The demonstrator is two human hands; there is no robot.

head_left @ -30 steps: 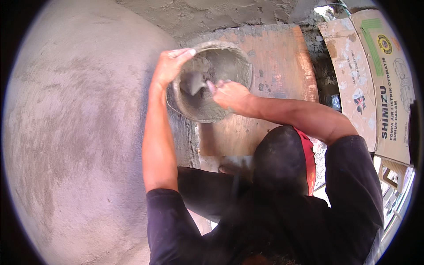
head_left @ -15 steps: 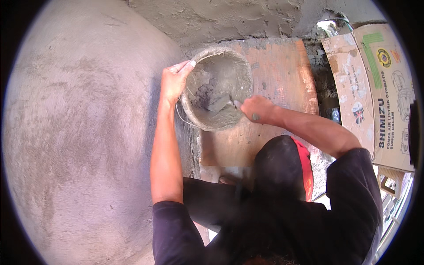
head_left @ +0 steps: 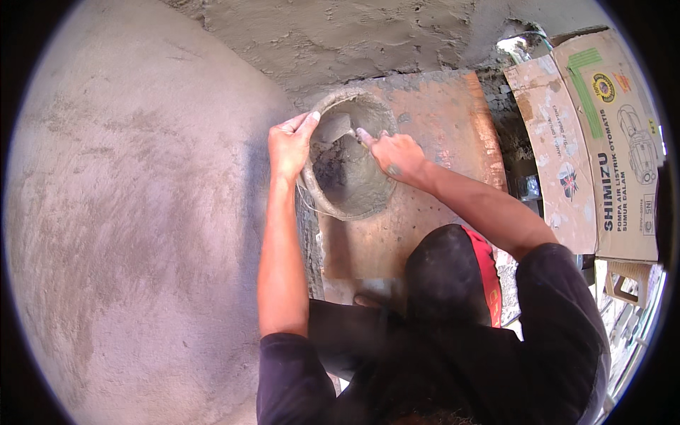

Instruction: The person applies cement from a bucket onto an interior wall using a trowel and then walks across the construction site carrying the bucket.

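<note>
Pinching bucket (head_left: 314, 188) rim — left hand (head_left: 289, 150), thumb over edge, right hand (head_left: 397, 157) closed round trowel (head_left: 335, 129) handle — blade inside, grey mortar (head_left: 338, 170) beside it

Bright – bowed edges, black corners.

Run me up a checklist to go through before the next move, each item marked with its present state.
1. Left hand gripping the bucket by its rim: ok, thumb over the near-left edge.
2. Right hand holding the trowel: ok.
3. Trowel blade within the rim: ok, toward the far-left side.
4. Grey mix inside: ok, some shows.
5. Bucket resting firmly on the board: cannot tell, its base is hidden.
6. Mix evenly wet throughout: cannot tell.
</note>
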